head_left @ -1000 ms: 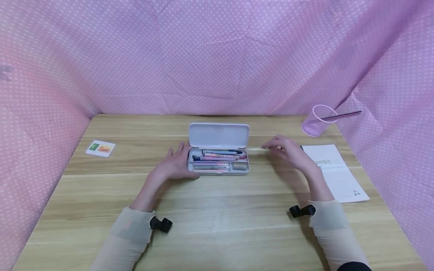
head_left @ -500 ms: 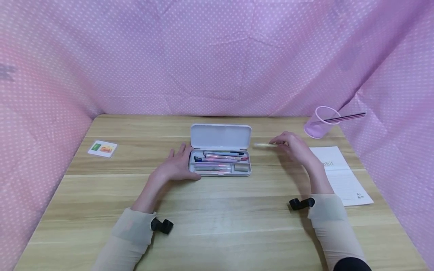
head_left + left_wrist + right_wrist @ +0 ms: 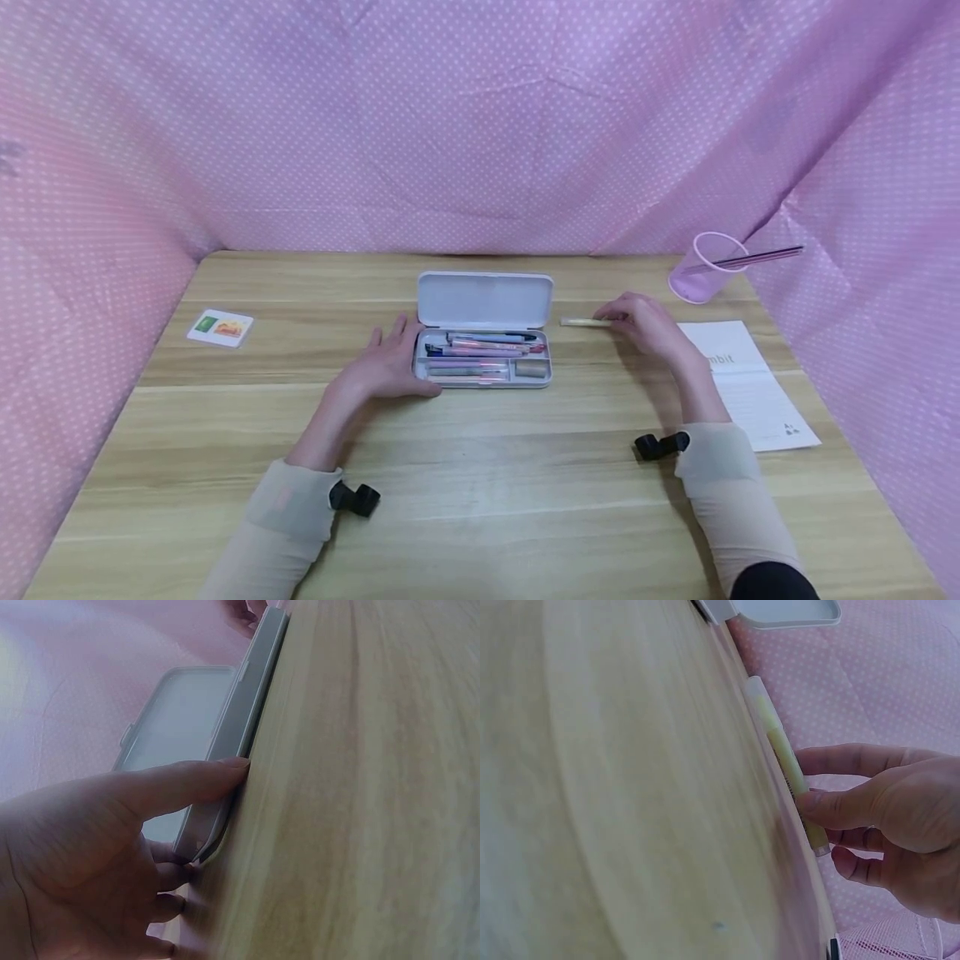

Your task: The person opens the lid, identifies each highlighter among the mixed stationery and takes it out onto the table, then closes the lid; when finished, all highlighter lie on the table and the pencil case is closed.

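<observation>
A pale pencil case (image 3: 483,385) lies with its lid raised and several pens (image 3: 491,346) and a small grey block (image 3: 531,367) inside. My left hand (image 3: 386,364) holds its left end. In the left wrist view the thumb (image 3: 202,784) crosses the front wall, while the other fingers stay at the case's end. To the right of the case, my right hand (image 3: 645,323) pinches a yellow pen (image 3: 786,761) with a clear cap between thumb and fingers. The pen's capped end points left toward the case, close over the table.
A pink cup (image 3: 697,279) with thin sticks (image 3: 765,257) stands at the back right corner. A white notepad (image 3: 750,392) lies beside the right forearm. On the far left is a small picture card (image 3: 221,328). A pink dotted curtain (image 3: 480,125) hangs behind the table.
My right hand has drawn the yellow pen a little to the right, away from the case, and then hardly moved. My left hand keeps its place at the case.
</observation>
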A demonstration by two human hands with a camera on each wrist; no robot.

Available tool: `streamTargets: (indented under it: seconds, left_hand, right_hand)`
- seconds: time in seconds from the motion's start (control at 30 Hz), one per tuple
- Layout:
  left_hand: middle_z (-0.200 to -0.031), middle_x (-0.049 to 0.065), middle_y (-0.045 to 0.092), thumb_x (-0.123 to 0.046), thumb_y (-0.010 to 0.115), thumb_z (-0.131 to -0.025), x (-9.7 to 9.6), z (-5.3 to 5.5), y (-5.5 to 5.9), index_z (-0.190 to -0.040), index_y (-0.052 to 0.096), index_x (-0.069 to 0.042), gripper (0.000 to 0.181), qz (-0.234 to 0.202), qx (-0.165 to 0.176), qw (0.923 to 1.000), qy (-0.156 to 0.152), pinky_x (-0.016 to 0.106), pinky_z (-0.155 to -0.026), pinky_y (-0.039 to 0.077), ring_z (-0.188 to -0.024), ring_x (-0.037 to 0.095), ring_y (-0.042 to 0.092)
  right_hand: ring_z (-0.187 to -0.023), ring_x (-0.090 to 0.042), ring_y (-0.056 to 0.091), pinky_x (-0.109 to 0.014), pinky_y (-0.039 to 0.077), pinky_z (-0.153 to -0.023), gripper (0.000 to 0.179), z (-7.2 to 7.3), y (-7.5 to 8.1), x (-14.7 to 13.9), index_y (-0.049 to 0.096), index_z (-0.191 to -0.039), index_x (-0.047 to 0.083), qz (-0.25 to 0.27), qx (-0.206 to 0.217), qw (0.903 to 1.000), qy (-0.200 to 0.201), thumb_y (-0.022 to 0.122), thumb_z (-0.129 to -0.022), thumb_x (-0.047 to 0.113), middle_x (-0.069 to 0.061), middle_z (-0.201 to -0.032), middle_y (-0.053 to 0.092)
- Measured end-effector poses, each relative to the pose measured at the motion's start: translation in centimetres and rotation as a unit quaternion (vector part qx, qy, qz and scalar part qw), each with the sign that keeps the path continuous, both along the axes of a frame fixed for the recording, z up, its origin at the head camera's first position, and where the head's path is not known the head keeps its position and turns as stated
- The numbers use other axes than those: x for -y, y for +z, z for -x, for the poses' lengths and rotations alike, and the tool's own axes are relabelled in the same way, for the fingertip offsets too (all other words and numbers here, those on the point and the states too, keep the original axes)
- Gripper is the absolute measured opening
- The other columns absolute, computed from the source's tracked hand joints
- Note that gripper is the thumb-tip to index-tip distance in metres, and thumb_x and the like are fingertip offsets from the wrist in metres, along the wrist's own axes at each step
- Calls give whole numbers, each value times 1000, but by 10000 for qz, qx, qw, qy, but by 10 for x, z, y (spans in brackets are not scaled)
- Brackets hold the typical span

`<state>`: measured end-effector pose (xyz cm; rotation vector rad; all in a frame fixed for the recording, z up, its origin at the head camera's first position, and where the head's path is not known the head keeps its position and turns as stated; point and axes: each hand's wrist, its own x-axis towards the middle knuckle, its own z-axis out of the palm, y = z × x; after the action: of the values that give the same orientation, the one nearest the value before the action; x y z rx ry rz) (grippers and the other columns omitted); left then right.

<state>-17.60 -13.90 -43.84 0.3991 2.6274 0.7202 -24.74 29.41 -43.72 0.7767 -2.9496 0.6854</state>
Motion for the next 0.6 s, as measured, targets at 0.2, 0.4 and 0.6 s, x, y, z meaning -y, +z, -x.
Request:
streamTargets:
  seconds: [0.2, 0.4, 0.6]
  left_hand:
    - [-172, 26, 8, -44, 81, -79, 1, 0, 1, -158, 25, -5, 105, -40, 2, 10000, -3, 67, -129, 0, -161, 45, 1]
    - [-172, 26, 8, -44, 81, -80, 0, -1, 2, -158, 25, -5, 104, -31, -14, 10000, 0, 67, -129, 0, -161, 45, 2]
    - [-172, 26, 8, -44, 81, -80, 0, -1, 1, -158, 25, -5, 103, -32, -31, 10000, -23, 68, -128, 0, -161, 45, 2]
  right_hand:
    - [-101, -34, 70, -54, 54, -96, 25, 2, -3, 0, 77, -110, 7, -1, 118, 9999, 40, 67, -91, -6, -15, -103, 76]
    - [-108, -34, 69, -55, 52, -102, 25, 2, -3, 2, 77, -112, 9, -52, 197, 9998, 5, 66, -93, -4, -14, -109, 75]
    - [-110, -35, 68, -54, 51, -103, 26, 0, -3, 2, 77, -114, 9, -87, 214, 9997, -33, 66, -94, -4, -14, -111, 75]
